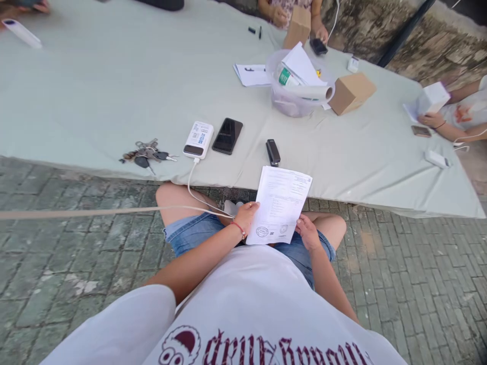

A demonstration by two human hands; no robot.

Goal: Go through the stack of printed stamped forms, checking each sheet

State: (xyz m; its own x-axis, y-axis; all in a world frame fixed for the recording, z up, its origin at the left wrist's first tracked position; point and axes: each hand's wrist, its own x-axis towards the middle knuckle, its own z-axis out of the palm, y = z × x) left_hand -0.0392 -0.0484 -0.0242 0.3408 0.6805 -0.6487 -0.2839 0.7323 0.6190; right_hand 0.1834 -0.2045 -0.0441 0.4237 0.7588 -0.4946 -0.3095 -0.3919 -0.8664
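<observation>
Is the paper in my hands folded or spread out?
Spread out: the printed sheet lies flat, left hand and right hand holding its lower edges.

Keys [147, 153], a power bank [198, 139], a phone [227, 135] and a stapler [273, 152] lie near the counter [114, 91] edge. Farther back stands a tub [292, 99] of papers beside a brown box [352, 92].

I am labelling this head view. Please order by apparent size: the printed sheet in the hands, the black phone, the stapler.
1. printed sheet, though it is nearest the camera
2. black phone
3. stapler
</observation>
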